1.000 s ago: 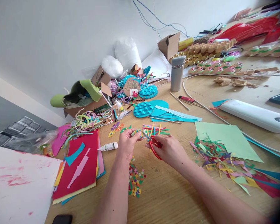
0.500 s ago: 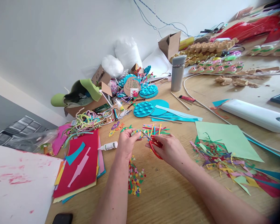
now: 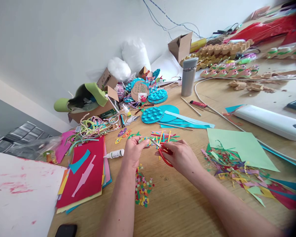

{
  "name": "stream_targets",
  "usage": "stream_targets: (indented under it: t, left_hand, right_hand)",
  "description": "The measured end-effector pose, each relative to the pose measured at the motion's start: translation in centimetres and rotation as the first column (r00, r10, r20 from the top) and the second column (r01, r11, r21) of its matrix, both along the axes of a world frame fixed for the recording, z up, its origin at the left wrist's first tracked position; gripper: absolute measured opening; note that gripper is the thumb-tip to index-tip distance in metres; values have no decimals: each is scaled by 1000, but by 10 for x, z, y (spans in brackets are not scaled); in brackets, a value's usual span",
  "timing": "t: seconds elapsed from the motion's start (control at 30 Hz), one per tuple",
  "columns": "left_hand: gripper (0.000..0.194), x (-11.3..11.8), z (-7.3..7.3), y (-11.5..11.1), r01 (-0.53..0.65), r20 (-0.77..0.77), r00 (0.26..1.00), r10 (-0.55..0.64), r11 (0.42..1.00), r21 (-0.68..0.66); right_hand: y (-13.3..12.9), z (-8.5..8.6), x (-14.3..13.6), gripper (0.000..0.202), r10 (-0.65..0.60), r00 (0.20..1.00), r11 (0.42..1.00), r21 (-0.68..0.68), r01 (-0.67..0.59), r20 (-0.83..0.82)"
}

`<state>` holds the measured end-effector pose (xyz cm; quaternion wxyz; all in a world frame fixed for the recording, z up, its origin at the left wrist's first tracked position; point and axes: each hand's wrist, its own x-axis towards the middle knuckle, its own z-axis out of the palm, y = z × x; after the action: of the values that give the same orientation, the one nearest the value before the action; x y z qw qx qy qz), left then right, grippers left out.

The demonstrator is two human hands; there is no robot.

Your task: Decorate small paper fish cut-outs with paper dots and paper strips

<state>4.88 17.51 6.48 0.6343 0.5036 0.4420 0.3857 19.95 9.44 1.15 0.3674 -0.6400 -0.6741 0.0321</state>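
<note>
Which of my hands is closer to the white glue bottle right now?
Left. Your left hand is just to the right of the glue bottle; your right hand, holding the red scissors, is farther right.

table (image 3: 177,204) is pale wood, smooth and kinda matt. scissors (image 3: 162,152) have glossy red plastic handles and thin metal blades. flask (image 3: 188,76) looks like brushed metal. paper sheets (image 3: 88,171) are matt, same with the scraps (image 3: 233,168). boxes (image 3: 181,46) are plain rough cardboard. glue bottle (image 3: 115,153) is white plastic.
</note>
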Motion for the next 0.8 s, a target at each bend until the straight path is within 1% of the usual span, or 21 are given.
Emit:
stream_targets:
  t: [0.2,0.37,0.5,0.8]
  left_hand:
    - [26,0,0,-1,-3,3,1000,3,1000,4]
    - [29,-2,0,1,-5,7,1000,5,1000,-2]
    - [30,-2,-1,1,-16,2,1000,16,1000,3]
    - [25,-2,1,0,-6,-37,999,8,999,49]
  right_hand:
    - [1,-1,0,38,-9,1000,1000,0,9,-5]
    - [0,2,-2,42,-38,999,999,11,39,-22]
    - [-1,4,-2,40,-26,1000,1000,8,26,-3]
    - [-1,3,-2,39,-10,1000,1000,8,10,23]
